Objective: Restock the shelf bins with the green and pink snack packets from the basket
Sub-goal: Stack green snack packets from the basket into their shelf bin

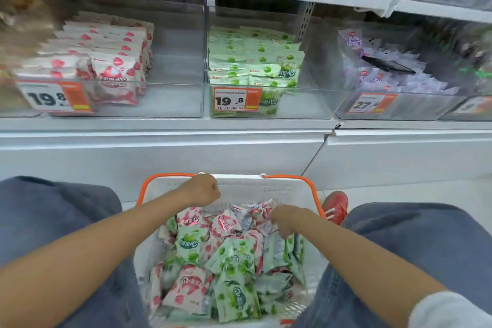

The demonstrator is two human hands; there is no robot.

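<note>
A white basket (266, 186) with orange handles sits on the floor between my knees, filled with several green packets (234, 255) and pink packets (190, 287). My left hand (202, 190) hovers over the basket's far left side, seen from the back with its fingers curled under and nothing visible in it. Down among the packets at the far right, my right hand (285, 218) has its fingers curled on a pink packet (262, 213). On the shelf above, the pink bin (175, 98) holds stacked pink packets on its left side, and the green bin (306, 104) holds stacked green ones.
A bin of purple packets (399, 80) stands to the right of the green bin, with a dark scoop lying on it. Orange price tags hang on the bin fronts. A white shelf ledge (159, 138) juts out above the basket. My red shoe (336, 206) rests beside the basket.
</note>
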